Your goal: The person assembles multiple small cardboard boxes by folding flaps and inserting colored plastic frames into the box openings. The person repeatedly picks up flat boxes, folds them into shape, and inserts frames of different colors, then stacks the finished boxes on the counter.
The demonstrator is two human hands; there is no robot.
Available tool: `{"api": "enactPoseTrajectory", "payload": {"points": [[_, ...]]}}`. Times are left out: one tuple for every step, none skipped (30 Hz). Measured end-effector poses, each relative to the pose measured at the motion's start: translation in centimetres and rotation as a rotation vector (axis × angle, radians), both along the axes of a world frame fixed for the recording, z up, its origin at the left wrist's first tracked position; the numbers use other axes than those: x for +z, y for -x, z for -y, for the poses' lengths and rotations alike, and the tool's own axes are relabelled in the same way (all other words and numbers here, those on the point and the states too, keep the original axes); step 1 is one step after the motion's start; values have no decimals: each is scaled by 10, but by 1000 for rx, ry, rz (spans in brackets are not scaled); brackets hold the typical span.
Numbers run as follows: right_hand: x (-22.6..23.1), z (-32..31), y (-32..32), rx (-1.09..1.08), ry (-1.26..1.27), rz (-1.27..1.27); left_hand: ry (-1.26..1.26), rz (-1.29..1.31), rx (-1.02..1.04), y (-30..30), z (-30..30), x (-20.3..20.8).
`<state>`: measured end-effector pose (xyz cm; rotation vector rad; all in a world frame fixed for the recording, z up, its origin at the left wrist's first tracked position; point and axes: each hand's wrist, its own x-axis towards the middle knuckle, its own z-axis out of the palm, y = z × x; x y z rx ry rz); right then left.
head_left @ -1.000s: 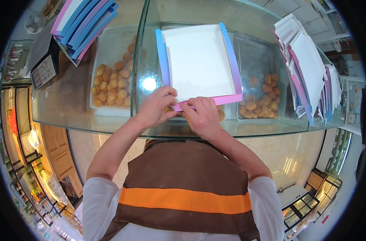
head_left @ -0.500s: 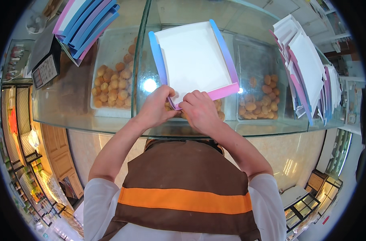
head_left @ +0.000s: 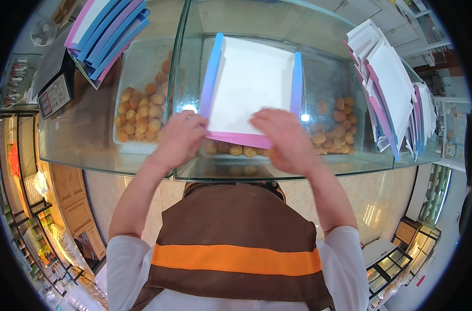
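Note:
On the glass counter before me lies a shallow cardboard box [head_left: 254,85], white inside, with blue-violet side walls and a pink near wall. At its near left corner, my left hand [head_left: 181,139] has its fingers closed on the cardboard. My right hand [head_left: 287,141] reaches over the near right corner; it is smeared by motion, so whether its fingers grip the wall cannot be made out. That hand hides the right end of the pink wall. The side walls stand up from the white base.
Beneath the glass, round brown pastries [head_left: 140,115] fill a tray on the left, and more pastries [head_left: 345,122] lie to the right. Folded blue and pink boxes [head_left: 109,39] stack at far left beside a scale [head_left: 54,96]. White flattened boxes [head_left: 383,88] stand at the right.
The box has turned slightly clockwise, its near edge now closer to level. My left hand has shifted left with its corner; my right hand has moved right to the other near corner.

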<state>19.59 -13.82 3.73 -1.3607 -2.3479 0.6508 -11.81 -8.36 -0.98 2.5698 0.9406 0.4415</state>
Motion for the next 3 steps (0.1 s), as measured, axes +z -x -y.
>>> {"api": "enactPoseTrajectory", "payload": {"points": [[3, 1, -17, -16, 9, 109, -22, -51, 20, 6, -2, 7], [5, 3, -30, -46, 22, 219, -41, -100, 25, 7, -6, 16], [-1, 5, -35, -65, 61, 270, -60, -149, 31, 7, -10, 26]]}}
